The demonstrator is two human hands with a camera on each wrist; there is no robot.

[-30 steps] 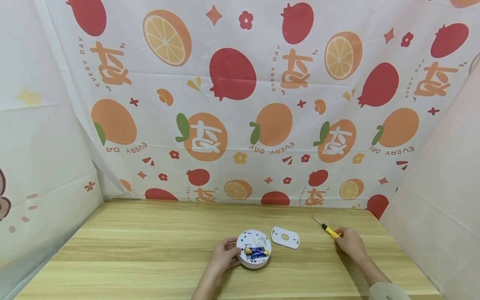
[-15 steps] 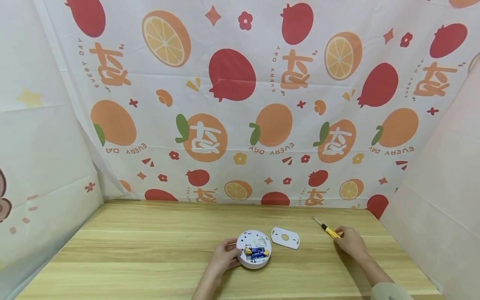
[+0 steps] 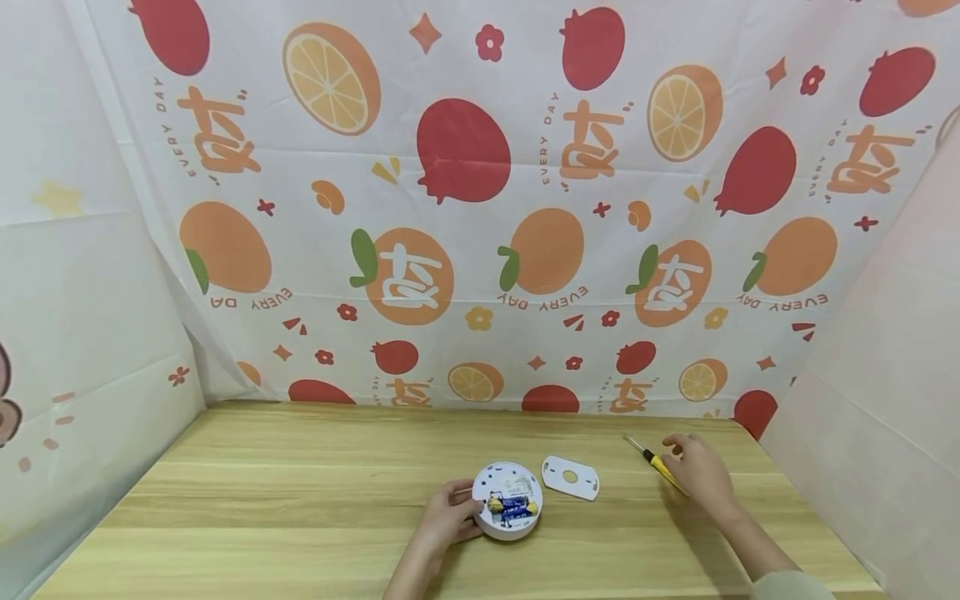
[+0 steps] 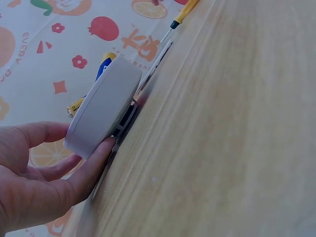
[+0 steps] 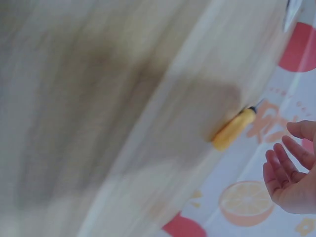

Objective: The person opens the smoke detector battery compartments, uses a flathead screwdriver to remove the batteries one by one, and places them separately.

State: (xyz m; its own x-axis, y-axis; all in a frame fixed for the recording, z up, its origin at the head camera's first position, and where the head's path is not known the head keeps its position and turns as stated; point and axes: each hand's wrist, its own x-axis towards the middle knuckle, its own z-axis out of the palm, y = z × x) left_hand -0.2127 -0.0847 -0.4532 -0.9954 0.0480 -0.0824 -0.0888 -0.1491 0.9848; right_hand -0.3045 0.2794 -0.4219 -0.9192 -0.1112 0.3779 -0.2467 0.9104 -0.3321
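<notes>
Since half a second ago, the right hand (image 3: 702, 477) has come off the yellow screwdriver (image 3: 664, 469), its fingers loosely parted and holding nothing. Thumb and fingers of the left hand (image 3: 447, 515) pinch the round white device (image 3: 495, 486), just left of the white plate (image 3: 587, 483) on the table (image 3: 300, 500); holding it level seems wise, since its batteries (image 3: 515, 505) stick up past the rim.

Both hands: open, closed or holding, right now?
Left hand: closed on the white disc, thumb and fingers gripping its edge.
Right hand: open, holding nothing, off the screwdriver.
</notes>
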